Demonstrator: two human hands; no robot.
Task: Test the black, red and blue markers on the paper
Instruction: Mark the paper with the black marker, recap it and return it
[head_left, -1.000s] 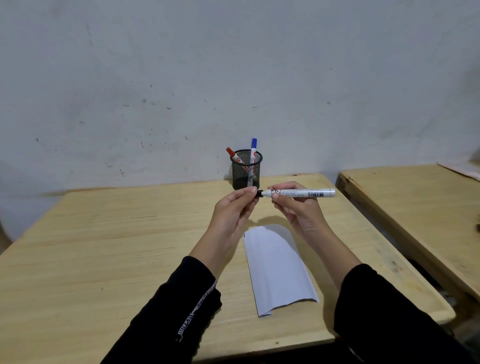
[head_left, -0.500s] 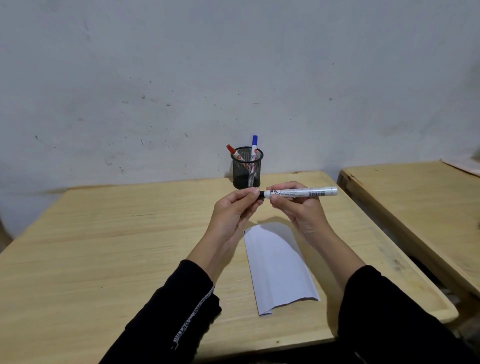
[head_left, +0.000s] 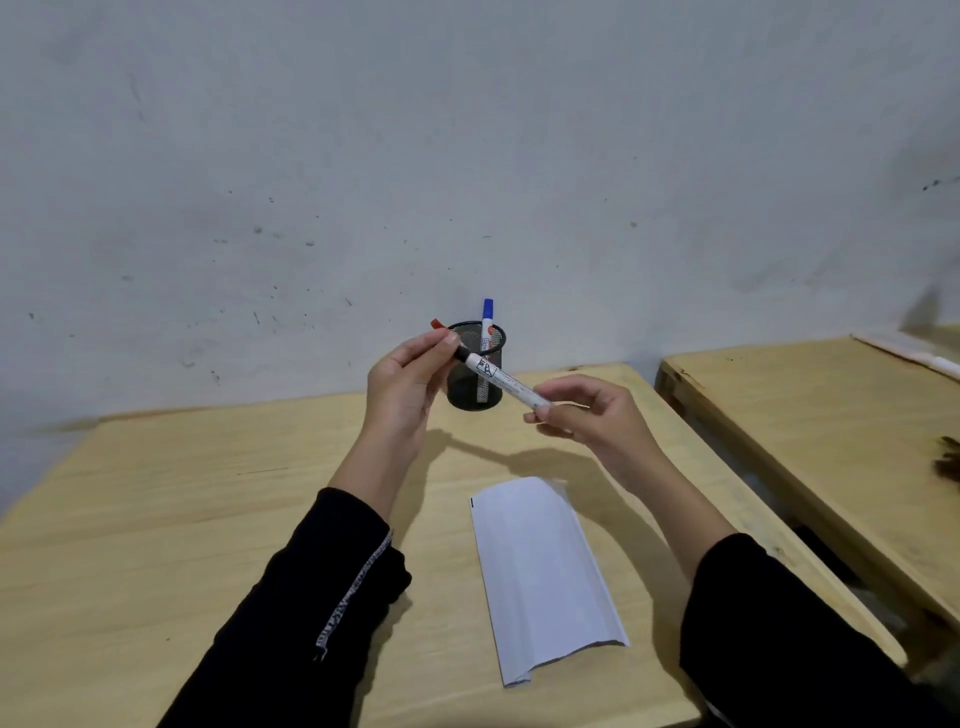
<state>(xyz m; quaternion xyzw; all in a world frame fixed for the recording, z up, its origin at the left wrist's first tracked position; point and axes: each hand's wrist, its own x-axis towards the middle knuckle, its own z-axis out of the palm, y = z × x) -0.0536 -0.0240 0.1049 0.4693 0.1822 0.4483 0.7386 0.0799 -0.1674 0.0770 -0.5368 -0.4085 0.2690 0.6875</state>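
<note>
My left hand pinches the black cap end of the black marker, a white-barrelled pen held tilted in the air. My right hand holds the barrel's lower end between its fingertips. Behind them stands a black mesh pen cup with the blue marker upright in it and the red marker leaning left, mostly hidden by my left hand. A curled white paper lies on the wooden table below my hands, with a small black mark at its upper left corner.
A second wooden table stands to the right across a narrow gap. A grey, speckled wall rises right behind both tables. My black sleeves cover both forearms near the table's front edge.
Both hands rose higher in the view and the marker tilted from level to slanting down to the right. My right hand slid to the barrel's far end; the cap end moved in front of the cup.
</note>
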